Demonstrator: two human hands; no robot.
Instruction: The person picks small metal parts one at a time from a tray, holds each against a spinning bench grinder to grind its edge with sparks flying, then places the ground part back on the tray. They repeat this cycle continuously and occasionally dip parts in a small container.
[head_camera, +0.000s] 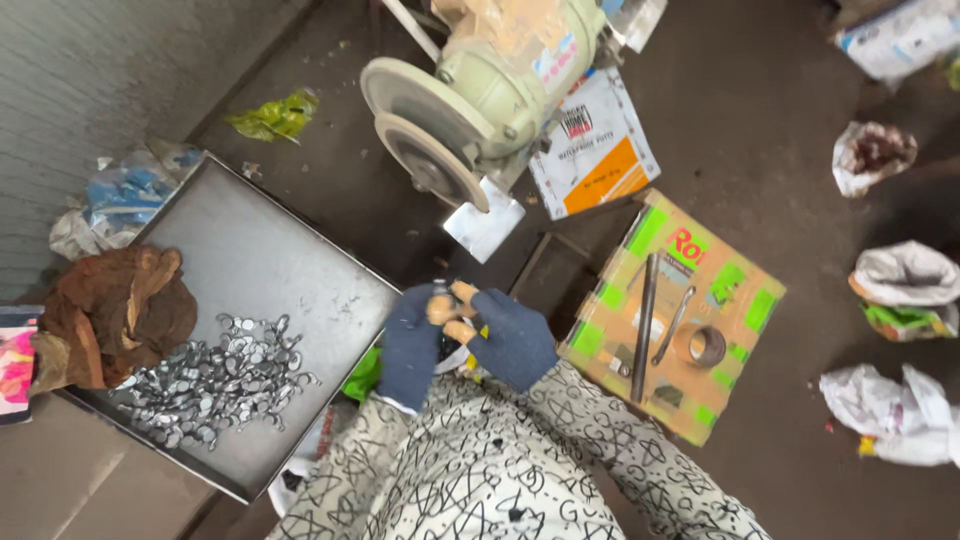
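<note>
Both my hands wear dark blue gloves with worn, bare fingertips and meet just below the bench grinder (480, 100). My left hand (412, 345) and my right hand (508, 335) pinch a small metal piece (439, 291) between their fingertips. It is too small to tell its shape. The grinder's wheel (432, 165) is a short way above the piece, apart from it. A metal tray (270, 270) to my left holds a pile of several small shiny metal pieces (215, 380).
A brown rag (115, 310) lies on the tray's left edge. To my right a cardboard box (675, 320) carries a metal rod (643, 325), a thin bar and a tape roll (705, 346). Plastic bags (905, 275) lie on the floor at the right.
</note>
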